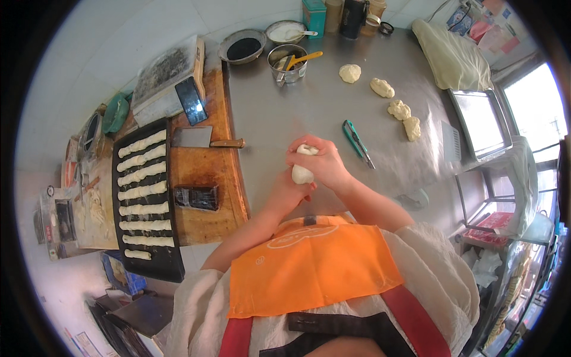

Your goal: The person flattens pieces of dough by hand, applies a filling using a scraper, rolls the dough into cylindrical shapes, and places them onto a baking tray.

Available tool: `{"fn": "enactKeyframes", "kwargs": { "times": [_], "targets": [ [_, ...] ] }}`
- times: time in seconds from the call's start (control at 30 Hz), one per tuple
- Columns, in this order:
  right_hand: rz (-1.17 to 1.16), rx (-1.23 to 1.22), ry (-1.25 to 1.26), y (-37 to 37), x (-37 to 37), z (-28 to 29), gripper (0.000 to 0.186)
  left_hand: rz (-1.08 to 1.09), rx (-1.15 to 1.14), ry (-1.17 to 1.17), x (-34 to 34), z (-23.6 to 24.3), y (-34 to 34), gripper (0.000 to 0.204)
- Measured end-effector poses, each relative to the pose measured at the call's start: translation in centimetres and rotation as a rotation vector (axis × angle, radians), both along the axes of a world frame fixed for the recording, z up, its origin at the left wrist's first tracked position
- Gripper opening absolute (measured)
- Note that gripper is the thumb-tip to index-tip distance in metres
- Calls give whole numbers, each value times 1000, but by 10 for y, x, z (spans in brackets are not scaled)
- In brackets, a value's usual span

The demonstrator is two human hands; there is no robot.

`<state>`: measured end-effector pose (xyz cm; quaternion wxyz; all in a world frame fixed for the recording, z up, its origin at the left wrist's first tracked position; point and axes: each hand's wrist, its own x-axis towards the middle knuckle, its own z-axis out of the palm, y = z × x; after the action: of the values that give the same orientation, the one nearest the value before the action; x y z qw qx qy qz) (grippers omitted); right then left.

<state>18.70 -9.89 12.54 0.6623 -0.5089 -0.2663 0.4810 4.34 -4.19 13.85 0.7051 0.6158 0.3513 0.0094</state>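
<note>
A pale piece of dough [303, 173] is held between both my hands, above the steel table and close to my orange apron. My left hand [289, 191] cups it from below, its fingers mostly hidden behind the dough. From above, my right hand [322, 159] wraps round the upper end, with some dough bulging out between thumb and fingers. Right of my hands lies a green-handled tool [356, 143] with a thin metal tip. Several loose lumps of dough, among them a rounded one [350, 73], rest farther back on the table.
At left a black tray [169, 265] carries several dough strips. Beside it on the wooden board [221, 172] lie a cleaver [193, 137] and a phone [191, 101]. A metal pot [292, 76] with a yellow-handled brush and bowls stand behind. A white-topped tray [479, 122] is at right.
</note>
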Motion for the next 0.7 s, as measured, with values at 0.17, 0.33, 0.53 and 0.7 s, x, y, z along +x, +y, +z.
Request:
{"fn": "enactKeyframes", "kwargs": {
  "times": [0.17, 0.33, 0.53, 0.7],
  "targets": [
    [204, 120, 268, -6, 7, 12, 41, 78, -542, -223, -7, 12, 5, 24],
    [-38, 180, 107, -10, 6, 27, 36, -24, -456, -116, -1, 6, 5, 38],
    [175, 76, 172, -9, 11, 38, 37, 32, -584, -257, -4, 16, 0, 27],
    [54, 200, -39, -12, 11, 36, 65, -1, -582, -171, 7, 13, 8, 26]
  ]
}}
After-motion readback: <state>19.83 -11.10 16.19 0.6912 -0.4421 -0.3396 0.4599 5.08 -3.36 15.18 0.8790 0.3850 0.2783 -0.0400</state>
